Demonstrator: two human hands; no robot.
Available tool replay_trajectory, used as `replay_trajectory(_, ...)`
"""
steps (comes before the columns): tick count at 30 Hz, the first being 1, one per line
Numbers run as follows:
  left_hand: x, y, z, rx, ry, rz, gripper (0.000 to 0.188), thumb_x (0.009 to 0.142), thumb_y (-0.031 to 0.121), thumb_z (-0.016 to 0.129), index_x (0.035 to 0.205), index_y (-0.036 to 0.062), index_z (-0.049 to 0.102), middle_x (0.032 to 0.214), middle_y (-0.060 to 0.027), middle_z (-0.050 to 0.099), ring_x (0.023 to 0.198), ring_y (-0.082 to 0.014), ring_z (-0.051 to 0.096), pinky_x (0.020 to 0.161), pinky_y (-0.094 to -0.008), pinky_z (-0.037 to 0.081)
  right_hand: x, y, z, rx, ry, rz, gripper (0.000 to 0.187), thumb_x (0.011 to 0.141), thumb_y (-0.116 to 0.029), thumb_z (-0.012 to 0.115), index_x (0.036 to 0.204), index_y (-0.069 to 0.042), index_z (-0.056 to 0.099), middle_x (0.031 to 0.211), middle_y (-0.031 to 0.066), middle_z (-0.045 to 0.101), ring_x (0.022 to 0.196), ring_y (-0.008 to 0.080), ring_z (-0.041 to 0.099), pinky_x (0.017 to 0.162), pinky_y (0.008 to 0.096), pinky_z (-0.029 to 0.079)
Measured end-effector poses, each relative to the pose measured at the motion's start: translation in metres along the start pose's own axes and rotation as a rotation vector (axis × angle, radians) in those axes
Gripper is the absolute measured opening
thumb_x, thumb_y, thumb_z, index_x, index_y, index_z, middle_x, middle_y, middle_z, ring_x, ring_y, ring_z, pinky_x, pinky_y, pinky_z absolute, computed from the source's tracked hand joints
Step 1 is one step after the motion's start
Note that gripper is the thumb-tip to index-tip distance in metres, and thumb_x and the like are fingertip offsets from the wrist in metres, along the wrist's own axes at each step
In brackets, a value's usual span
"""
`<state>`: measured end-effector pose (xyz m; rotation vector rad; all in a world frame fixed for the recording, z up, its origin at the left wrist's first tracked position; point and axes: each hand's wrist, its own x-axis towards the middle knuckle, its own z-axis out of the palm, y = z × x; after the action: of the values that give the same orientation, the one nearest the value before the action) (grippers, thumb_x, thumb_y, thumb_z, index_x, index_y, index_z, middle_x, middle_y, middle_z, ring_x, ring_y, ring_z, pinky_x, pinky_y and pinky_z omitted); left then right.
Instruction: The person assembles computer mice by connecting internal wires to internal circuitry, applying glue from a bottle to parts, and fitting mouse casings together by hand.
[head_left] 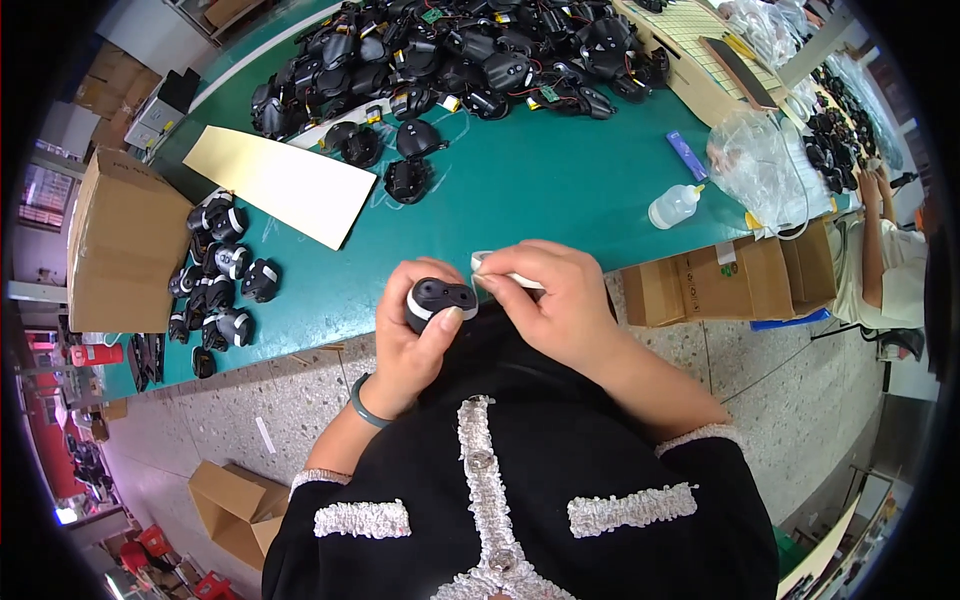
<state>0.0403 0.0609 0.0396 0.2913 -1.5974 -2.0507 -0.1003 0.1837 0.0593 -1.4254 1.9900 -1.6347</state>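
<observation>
My left hand (403, 345) is wrapped round a small rounded black device (441, 293) with a white band along its side. The thumb presses on its near edge, and two small round spots show on the black face. Just to the right, my right hand (565, 305) pinches a thin curved white strip (478, 261) between thumb and fingers. The strip's near part is partly hidden by the fingers, and I cannot tell whether it touches the device. Both hands are over the near edge of the green table (510, 190).
A big heap of black housings (470, 55) covers the far side. To the left lie a pale board (285, 185), several black-and-white devices (228, 262) and a cardboard box (125, 245). A squeeze bottle (675, 206), purple box (686, 155) and plastic bag (760, 165) are at right.
</observation>
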Motion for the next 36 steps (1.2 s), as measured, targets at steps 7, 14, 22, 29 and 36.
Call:
replay_trajectory(7, -0.004, 0.019, -0.007, 0.376, -0.028, 0.403, 0.039, 0.084, 0.027, 0.077, 0.104, 0.0028, 0.053, 0.097, -0.0139, 0.06, 0.086, -0.0227, 0.059, 0.078, -0.0347, 0.049, 0.023, 0.003, -0.028, 0.068, 0.215, 0.049, 0.007, 0.087, -0.007, 0.071, 0.091, -0.004, 0.066, 0.087, 0.0088, 0.071, 0.074, 0.0171, 0.067, 0.065, 0.0281, 0.051)
replay_trajectory(14, -0.004, 0.014, -0.004, 0.511, 0.146, 0.58, 0.041, 0.087, 0.027, 0.075, 0.11, 0.0029, 0.05, 0.101, -0.0142, 0.058, 0.09, -0.022, 0.056, 0.08, -0.0334, 0.047, -0.017, -0.011, 0.014, 0.671, 0.041, 0.044, 0.041, 0.079, 0.002, 0.08, 0.111, -0.006, 0.056, 0.108, 0.0076, 0.072, 0.064, 0.0011, 0.048, 0.056, 0.0169, 0.042)
replay_trajectory(22, -0.008, 0.013, -0.006, 0.571, 0.056, 0.541, 0.044, 0.09, 0.028, 0.072, 0.115, 0.0024, 0.048, 0.104, -0.0145, 0.055, 0.091, -0.0222, 0.056, 0.08, -0.0331, 0.047, -0.008, -0.014, 0.011, 0.596, -0.019, -0.069, 0.036, 0.081, 0.0, 0.079, 0.11, -0.006, 0.057, 0.104, 0.0059, 0.072, 0.065, 0.0019, 0.052, 0.055, 0.0182, 0.044)
replay_trajectory(29, -0.008, 0.01, -0.003, 0.41, -0.049, 0.464, 0.061, 0.094, 0.036, 0.067, 0.131, 0.0006, 0.034, 0.108, -0.0147, 0.052, 0.095, -0.0211, 0.055, 0.083, -0.0337, 0.047, -0.002, -0.011, 0.01, 0.788, -0.193, 0.039, 0.039, 0.085, -0.001, 0.075, 0.117, -0.005, 0.054, 0.111, 0.0041, 0.069, 0.078, 0.0019, 0.056, 0.066, 0.0182, 0.045)
replay_trajectory(36, -0.014, 0.004, -0.013, 0.348, -0.11, 0.287, 0.055, 0.102, 0.028, 0.052, 0.143, -0.0014, 0.031, 0.129, -0.0168, 0.051, 0.117, -0.0235, 0.053, 0.104, -0.0361, 0.04, -0.005, -0.018, 0.021, 0.747, -0.12, 0.202, 0.039, 0.088, 0.002, 0.071, 0.116, -0.005, 0.046, 0.109, 0.0082, 0.069, 0.081, 0.0036, 0.058, 0.067, 0.0182, 0.046)
